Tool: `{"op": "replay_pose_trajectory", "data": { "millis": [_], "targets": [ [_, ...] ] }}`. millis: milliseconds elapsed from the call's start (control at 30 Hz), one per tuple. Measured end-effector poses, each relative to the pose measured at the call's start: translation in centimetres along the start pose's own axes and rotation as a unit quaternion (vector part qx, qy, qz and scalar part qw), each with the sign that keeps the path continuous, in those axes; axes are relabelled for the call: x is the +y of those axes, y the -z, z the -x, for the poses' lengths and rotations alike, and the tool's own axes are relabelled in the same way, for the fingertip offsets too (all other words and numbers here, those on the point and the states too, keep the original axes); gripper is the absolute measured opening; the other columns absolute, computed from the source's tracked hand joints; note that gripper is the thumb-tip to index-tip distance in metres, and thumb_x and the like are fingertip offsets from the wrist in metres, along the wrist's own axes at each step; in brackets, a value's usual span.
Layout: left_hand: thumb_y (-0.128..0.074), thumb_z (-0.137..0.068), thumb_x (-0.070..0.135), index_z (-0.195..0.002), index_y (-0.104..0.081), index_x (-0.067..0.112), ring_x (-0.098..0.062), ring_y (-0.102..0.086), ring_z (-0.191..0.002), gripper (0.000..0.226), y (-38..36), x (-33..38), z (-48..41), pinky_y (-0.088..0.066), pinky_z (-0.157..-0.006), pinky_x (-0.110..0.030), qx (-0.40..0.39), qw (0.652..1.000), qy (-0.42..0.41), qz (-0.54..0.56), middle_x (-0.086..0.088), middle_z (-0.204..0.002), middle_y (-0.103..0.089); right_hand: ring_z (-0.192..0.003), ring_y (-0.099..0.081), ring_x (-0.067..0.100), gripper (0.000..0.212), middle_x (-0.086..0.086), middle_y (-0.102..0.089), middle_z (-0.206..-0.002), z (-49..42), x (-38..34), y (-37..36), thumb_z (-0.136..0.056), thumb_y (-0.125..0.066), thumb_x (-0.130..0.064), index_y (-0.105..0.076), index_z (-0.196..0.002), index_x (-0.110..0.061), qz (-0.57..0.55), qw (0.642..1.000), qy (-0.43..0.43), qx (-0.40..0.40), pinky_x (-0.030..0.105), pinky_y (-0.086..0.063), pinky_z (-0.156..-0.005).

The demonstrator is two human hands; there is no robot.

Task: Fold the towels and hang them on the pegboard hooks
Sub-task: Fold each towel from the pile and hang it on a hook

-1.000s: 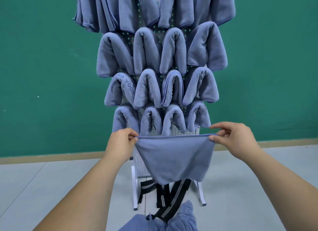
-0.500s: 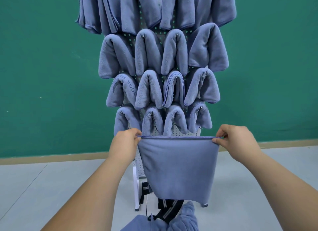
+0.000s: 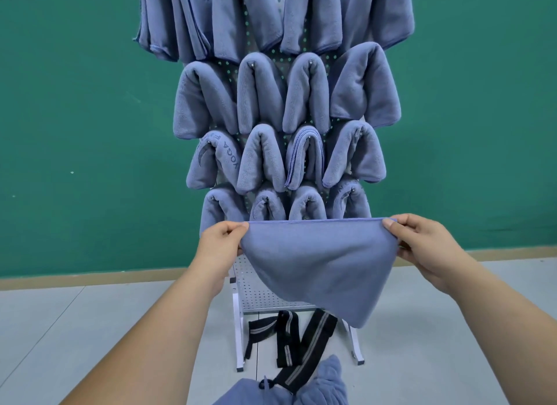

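Note:
I hold a blue towel (image 3: 316,263) stretched out in front of the white pegboard (image 3: 256,287). My left hand (image 3: 223,243) pinches its top left corner and my right hand (image 3: 422,245) pinches the top right corner. The top edge is taut and level; the cloth hangs down to a point at the lower right. Several folded blue towels (image 3: 304,103) are draped over hooks in rows on the board above my hands.
The pegboard stands on white legs (image 3: 239,338) on a grey floor before a green wall (image 3: 75,133). Black striped straps (image 3: 289,335) hang near its foot. A heap of blue towels (image 3: 325,386) lies at the bottom edge of view.
The towel swung: its lower edge hung square half a second ago and now tapers to a point at the lower right. Both hands kept their pinch on the top corners.

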State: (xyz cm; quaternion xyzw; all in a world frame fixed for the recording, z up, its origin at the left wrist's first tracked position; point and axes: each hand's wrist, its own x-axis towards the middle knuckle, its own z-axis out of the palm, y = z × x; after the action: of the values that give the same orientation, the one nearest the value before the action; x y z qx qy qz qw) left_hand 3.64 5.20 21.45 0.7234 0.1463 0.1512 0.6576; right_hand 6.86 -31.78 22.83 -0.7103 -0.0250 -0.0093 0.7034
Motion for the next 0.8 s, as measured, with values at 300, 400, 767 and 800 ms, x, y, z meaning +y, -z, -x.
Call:
{"op": "replay_pose_trajectory", "data": {
  "millis": [300, 400, 767, 800],
  "targets": [
    [-0.074, -0.094, 0.012, -0.093, -0.074, 0.004, -0.019, -0.065, -0.061, 0.008, -4.3, 0.0, 3.2, -0.061, -0.073, -0.036, -0.057, 0.996, 0.069, -0.015, -0.008, -0.079, -0.073, -0.064, -0.065, 0.021, 0.018, 0.013, -0.075, -0.078, 1.1, 1.5, -5.9, -0.089, -0.083, -0.018, -0.077, -0.089, -0.001, 0.032, 0.998, -0.038, 0.039, 0.036, -0.061, -0.071],
    [-0.075, -0.095, 0.011, -0.098, -0.072, 0.001, -0.017, -0.069, -0.062, 0.011, -6.0, 0.0, 4.3, -0.058, -0.071, -0.032, -0.102, 0.993, 0.059, -0.017, -0.008, -0.077, -0.074, -0.06, -0.066, 0.017, 0.011, 0.01, -0.077, -0.077, 1.9, 1.9, -8.5, -0.092, -0.079, -0.015, -0.077, -0.091, -0.004, 0.078, 0.997, -0.011, 0.004, 0.027, -0.058, -0.064],
    [-0.065, -0.097, 0.005, -0.097, -0.076, 0.001, -0.021, -0.074, -0.075, 0.011, -8.0, 0.0, 6.0, -0.063, -0.078, -0.033, -0.126, 0.991, 0.05, 0.0, -0.016, -0.087, -0.079, -0.076, -0.067, -0.008, 0.016, -0.021, -0.072, -0.077, 4.0, 3.4, -12.6, -0.089, -0.077, -0.024, -0.072, -0.083, -0.037, 0.29, 0.946, 0.142, 0.035, 0.007, -0.047, -0.069],
    [-0.06, -0.098, 0.002, -0.098, -0.076, 0.0, -0.021, -0.074, -0.077, 0.016, -7.9, 0.3, 6.1, -0.064, -0.079, -0.033, -0.135, 0.99, 0.052, 0.006, -0.018, -0.091, -0.079, -0.077, -0.067, -0.004, 0.01, -0.018, -0.072, -0.082, 4.2, 3.4, -12.8, -0.087, -0.079, -0.026, -0.074, -0.087, -0.036, 0.302, 0.94, 0.154, 0.035, 0.013, -0.05, -0.072]
  ]
}}
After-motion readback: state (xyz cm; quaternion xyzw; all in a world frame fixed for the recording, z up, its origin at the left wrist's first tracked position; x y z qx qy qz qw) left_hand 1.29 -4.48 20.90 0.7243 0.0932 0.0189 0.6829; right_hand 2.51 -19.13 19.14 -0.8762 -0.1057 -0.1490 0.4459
